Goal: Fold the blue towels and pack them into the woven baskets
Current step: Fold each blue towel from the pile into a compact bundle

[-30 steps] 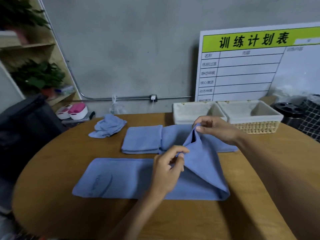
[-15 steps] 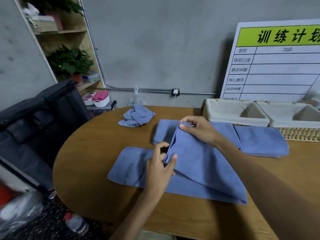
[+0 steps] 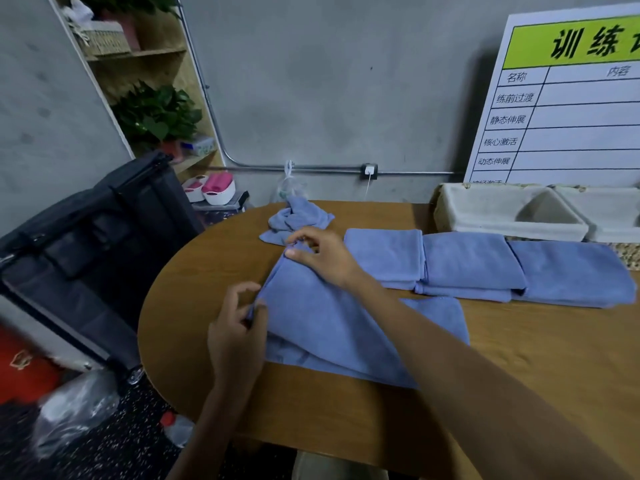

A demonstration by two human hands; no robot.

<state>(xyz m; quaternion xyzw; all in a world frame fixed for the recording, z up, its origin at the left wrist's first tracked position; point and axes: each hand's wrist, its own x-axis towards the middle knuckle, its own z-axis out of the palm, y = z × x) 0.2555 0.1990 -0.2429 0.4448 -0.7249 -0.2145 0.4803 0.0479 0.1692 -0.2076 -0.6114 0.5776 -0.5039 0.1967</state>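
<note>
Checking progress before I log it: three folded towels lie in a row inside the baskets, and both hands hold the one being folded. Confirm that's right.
Not quite. The head view shows the three folded towels on the table in front of the baskets, not inside. The left hand and right hand do hold the towel being folded.

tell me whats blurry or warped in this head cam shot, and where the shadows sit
Head view: wide-angle warp bends the board and the shelf near the edges; the floor clutter at lower left, like the plastic bag, is smeared; the hands and the towel stay fairly sharp; soft shadow lies on the table beneath the right forearm; no glare.
</note>
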